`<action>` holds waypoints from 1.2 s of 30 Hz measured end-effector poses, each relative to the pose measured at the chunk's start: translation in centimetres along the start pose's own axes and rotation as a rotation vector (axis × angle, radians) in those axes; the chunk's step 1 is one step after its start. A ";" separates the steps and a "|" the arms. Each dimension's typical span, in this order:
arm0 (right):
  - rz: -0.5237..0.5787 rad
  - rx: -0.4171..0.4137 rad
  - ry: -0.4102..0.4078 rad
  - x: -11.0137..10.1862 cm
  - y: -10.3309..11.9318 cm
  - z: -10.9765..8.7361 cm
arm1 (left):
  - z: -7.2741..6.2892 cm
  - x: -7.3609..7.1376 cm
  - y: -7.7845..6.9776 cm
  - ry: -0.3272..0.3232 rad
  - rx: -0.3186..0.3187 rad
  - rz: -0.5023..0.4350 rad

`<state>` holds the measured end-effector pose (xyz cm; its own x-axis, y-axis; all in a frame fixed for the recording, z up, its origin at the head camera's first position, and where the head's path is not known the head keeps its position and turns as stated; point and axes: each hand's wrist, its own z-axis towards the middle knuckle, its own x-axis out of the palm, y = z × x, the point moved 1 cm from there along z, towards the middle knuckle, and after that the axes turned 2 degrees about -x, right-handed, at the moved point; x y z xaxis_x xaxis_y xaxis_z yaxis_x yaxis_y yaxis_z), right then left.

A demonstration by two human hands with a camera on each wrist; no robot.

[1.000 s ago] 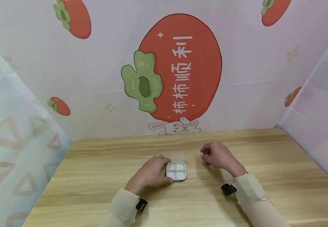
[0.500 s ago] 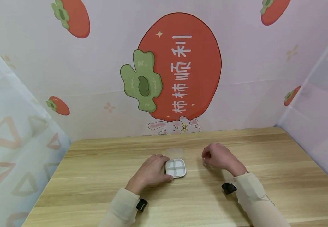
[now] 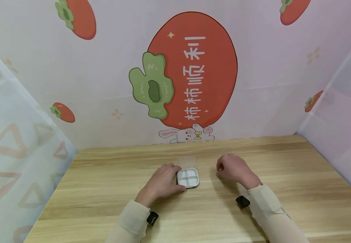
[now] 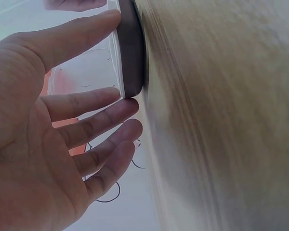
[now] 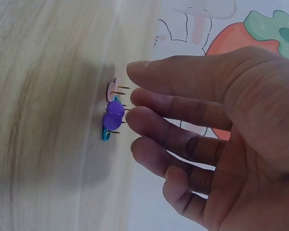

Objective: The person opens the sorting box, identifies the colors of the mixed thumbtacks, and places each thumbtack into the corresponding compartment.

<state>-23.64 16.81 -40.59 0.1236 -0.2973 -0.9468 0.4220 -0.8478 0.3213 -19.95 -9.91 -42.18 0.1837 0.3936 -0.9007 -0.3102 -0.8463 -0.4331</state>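
We can read 柿柿顺利 in pale characters (image 3: 194, 77), sideways on the wall's big red persimmon (image 3: 221, 74). Below, we see the left hand (image 3: 162, 180) pinching the white box (image 3: 188, 178) by opposite edges on the wooden table (image 3: 102, 202): four compartments, grey base, clear lid (image 3: 186, 161) behind. The right hand (image 3: 234, 168) curves loosely, thumb apart, just beside pink (image 5: 111, 91), purple and teal thumbtacks (image 5: 112, 121).

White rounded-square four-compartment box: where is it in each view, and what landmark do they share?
Head: white box, lower middle, slightly right of centre, by the left hand.
Left wrist: white box, top edge, slightly left of centre, dark side showing.
Right wrist: not in it.
Shared landmark: light wood-grain table.
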 end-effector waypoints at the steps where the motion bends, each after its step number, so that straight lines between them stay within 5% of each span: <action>1: -0.007 -0.003 -0.006 0.1 0.0 0.1 | 0.0 0.0 0.0 0.000 -0.002 -0.003; 36: -0.025 0.042 -0.026 0.7 -0.2 0.2 | 0.1 0.1 0.1 -0.009 -0.003 0.018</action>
<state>-23.83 16.68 -41.34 0.0901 -0.2867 -0.9538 0.3863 -0.8726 0.2988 -20.03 -9.91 -42.27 0.1700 0.3815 -0.9086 -0.3105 -0.8543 -0.4168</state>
